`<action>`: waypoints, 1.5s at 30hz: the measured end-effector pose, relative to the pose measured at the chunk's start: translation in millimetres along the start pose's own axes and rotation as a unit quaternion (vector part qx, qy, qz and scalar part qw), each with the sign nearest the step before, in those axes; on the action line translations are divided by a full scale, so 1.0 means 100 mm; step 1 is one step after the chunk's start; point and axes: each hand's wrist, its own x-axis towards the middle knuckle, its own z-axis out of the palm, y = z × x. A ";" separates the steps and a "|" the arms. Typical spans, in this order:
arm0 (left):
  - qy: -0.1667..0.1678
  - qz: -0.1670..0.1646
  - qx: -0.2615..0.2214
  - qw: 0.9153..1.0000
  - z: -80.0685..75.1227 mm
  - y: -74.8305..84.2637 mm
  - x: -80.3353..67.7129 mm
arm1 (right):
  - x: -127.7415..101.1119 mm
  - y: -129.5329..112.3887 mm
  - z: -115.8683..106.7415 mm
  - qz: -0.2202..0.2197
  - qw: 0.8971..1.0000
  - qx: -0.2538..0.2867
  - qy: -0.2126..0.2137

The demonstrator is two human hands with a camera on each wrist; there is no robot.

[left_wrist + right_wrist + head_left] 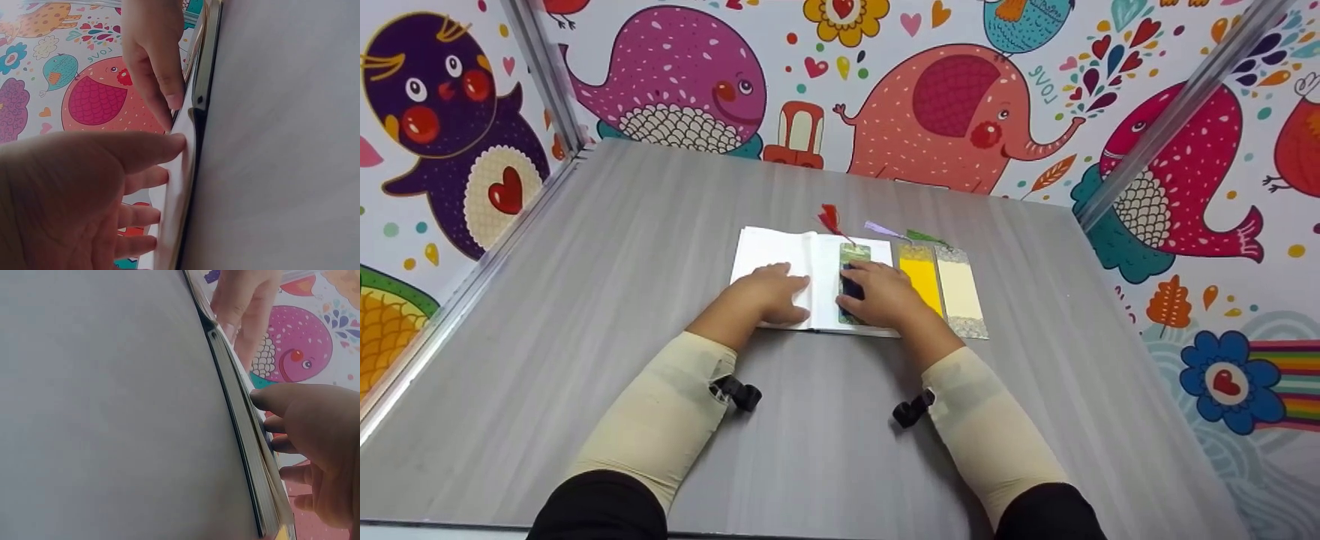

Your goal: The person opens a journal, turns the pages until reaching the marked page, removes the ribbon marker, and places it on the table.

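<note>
An open white book (pixel 776 247) lies flat on the grey table (pixel 585 315). My left hand (pixel 771 291) presses its left page with straight fingers; the left wrist view shows that hand (pixel 84 191) flat against the page edge (pixel 179 191). A green patterned bookmark (pixel 856 255) with a red tassel (pixel 830 218) lies on the right page. My right hand (pixel 877 294) rests on this bookmark, fingers laid over its lower half. In the right wrist view the right hand (pixel 315 439) touches the top of the book (pixel 247 455).
A yellow bookmark (pixel 921 283) and a cream bookmark (pixel 960 291) lie side by side just right of the book, their tassels pointing away. Metal frame posts (pixel 547 75) and cartoon-animal walls close in the table at left, back and right.
</note>
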 end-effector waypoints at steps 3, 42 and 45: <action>0.000 -0.001 -0.002 1.000 0.00 -0.01 0.00 | -0.01 0.05 -0.01 0.007 1.000 0.006 0.002; 0.010 0.004 0.001 1.000 0.01 -0.01 -0.02 | 0.03 0.22 -0.13 0.228 0.951 0.185 0.095; 0.014 0.006 0.000 1.000 0.02 0.00 -0.01 | 0.04 0.26 -0.17 0.223 0.945 0.213 0.105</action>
